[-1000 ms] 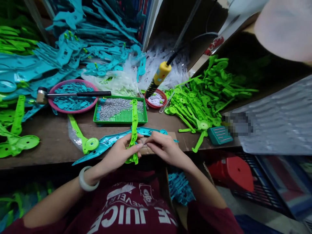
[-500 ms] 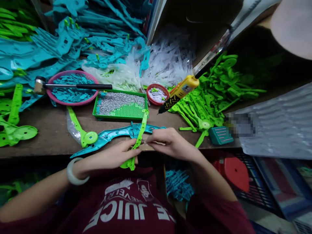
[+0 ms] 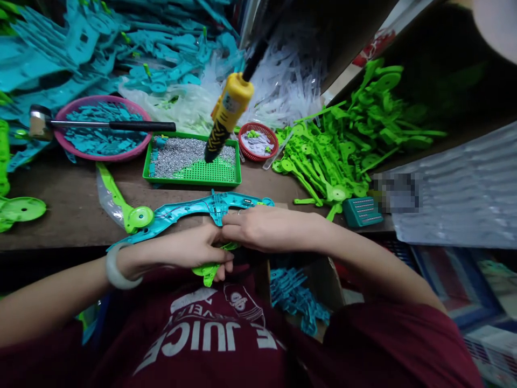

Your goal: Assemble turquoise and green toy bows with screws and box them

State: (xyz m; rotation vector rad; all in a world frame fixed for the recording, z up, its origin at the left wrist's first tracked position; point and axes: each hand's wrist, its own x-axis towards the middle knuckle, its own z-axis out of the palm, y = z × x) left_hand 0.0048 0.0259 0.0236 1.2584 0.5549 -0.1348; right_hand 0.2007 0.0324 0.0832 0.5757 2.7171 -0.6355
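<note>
At the table's front edge my left hand (image 3: 189, 250) is closed around a green plastic arm piece (image 3: 208, 269), whose lower end sticks out below my fingers. My right hand (image 3: 258, 229) lies over the same spot, fingers curled against the green piece; what they pinch is hidden. A long teal plastic arm (image 3: 189, 209) lies flat on the table just beyond both hands. Above the tray hangs a yellow electric screwdriver (image 3: 226, 116), tip pointing down, and neither hand touches it.
A green tray (image 3: 191, 180) of small screws sits behind the teal arm, with a red basket (image 3: 258, 143) to its right. A hammer (image 3: 100, 125) rests across a pink bowl (image 3: 100, 156) of teal bits. Green arm pieces (image 3: 347, 140) are heaped right, teal parts (image 3: 121, 48) behind.
The green piece has dropped from upright to nearly hidden under my hands. My right hand has slid left over it. The hanging screwdriver swung from the right to above the tray.
</note>
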